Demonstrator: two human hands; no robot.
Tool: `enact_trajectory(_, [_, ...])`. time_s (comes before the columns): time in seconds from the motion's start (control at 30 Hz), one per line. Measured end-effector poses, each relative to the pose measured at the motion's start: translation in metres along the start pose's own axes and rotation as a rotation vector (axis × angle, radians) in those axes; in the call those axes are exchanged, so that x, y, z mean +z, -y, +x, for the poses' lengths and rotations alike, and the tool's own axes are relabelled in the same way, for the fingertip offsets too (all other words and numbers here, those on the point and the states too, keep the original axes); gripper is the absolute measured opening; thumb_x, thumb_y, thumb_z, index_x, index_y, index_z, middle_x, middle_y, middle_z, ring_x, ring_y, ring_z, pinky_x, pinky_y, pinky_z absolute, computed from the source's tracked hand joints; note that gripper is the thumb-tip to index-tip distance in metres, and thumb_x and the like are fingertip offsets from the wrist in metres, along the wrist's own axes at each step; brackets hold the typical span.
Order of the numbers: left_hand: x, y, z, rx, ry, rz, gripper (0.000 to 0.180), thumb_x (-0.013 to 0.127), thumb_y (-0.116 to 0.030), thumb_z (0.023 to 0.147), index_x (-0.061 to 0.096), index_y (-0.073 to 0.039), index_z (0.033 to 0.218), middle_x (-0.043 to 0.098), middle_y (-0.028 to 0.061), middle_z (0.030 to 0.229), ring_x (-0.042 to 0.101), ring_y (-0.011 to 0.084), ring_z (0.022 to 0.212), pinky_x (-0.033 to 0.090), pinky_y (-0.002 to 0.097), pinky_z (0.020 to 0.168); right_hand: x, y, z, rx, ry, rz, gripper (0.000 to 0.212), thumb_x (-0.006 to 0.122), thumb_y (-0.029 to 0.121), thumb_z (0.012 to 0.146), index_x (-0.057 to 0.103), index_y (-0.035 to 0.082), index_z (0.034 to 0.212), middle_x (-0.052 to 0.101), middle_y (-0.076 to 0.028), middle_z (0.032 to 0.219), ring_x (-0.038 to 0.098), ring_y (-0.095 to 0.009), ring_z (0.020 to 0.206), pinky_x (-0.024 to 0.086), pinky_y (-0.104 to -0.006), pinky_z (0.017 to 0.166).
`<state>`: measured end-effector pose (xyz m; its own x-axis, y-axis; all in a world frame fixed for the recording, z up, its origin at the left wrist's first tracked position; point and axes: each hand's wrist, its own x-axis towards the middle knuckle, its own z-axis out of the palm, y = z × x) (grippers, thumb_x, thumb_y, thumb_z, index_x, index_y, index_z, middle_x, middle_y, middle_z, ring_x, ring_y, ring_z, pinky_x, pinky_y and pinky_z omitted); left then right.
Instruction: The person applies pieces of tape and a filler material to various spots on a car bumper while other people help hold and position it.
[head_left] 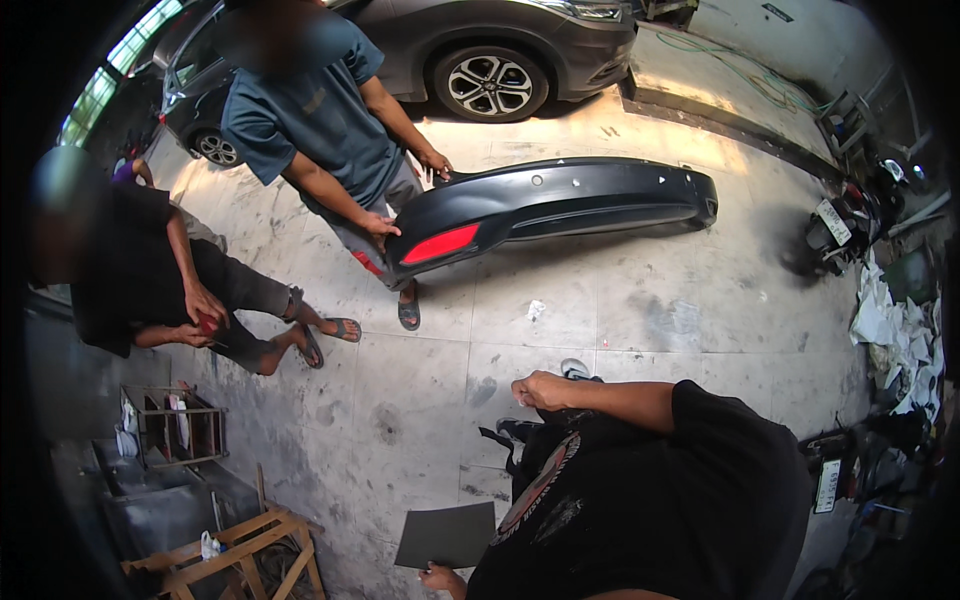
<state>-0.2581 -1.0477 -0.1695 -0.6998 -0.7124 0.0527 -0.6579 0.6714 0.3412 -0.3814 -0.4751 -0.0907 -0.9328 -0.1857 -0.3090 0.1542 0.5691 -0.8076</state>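
Note:
My left hand grips the edge of a thin, dark grey rectangular sheet that looks like sandpaper, low in the view beside my body. My right hand is held in front of my waist with its fingers curled closed; whatever may be in them is hidden. Beyond my hands, a black car bumper with a red reflector at its near-left end is held up at that end by a co-worker in a blue-grey shirt. Neither of my hands touches the bumper.
A second person in dark clothes stands at left, holding a small red item. A wooden stand and a metal-framed rack are at lower left. A grey car is parked behind; motorcycles and crumpled white sheeting line the right.

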Motion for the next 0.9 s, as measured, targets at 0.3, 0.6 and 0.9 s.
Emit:
enact_trajectory(0.3, [0.048, 0.067, -0.06, -0.075, 0.174, 0.161, 0.048, 0.075, -0.028, 0.075, 0.058, 0.013, 0.095, 0.063, 0.0272, 0.083, 0.062, 0.0398, 0.076, 0.048, 0.0484, 0.07, -0.01, -0.062, 0.083, 0.267, 0.004, -0.26, 0.028, 0.058, 0.015, 0.076, 0.068, 0.007, 0.1, 0.068, -0.021, 0.095, 0.065, -0.037, 0.095, 0.05, -0.0451, 0.082])
enact_trajectory(0.6, [0.053, -0.007, 0.022, 0.14, 0.331, 0.01, 0.046, 0.074, -0.029, 0.079, 0.055, 0.011, 0.093, 0.063, 0.0248, 0.082, 0.061, 0.0338, 0.074, 0.049, 0.0438, 0.07, -0.021, -0.089, 0.164, 0.34, -0.202, -0.061, 0.022, 0.056, 0.016, 0.077, 0.069, 0.008, 0.093, 0.069, -0.02, 0.092, 0.065, -0.037, 0.091, 0.051, -0.0451, 0.08])
enact_trajectory(0.9, [0.06, -0.208, 0.103, 0.347, 0.54, -0.579, 0.038, 0.065, -0.026, 0.084, 0.054, 0.011, 0.091, 0.063, 0.0214, 0.08, 0.059, 0.0271, 0.071, 0.048, 0.0391, 0.066, -0.053, -0.129, 0.144, 0.595, -0.271, -0.199, 0.016, 0.056, 0.017, 0.08, 0.069, 0.009, 0.086, 0.069, -0.017, 0.088, 0.066, -0.035, 0.087, 0.052, -0.0447, 0.077])
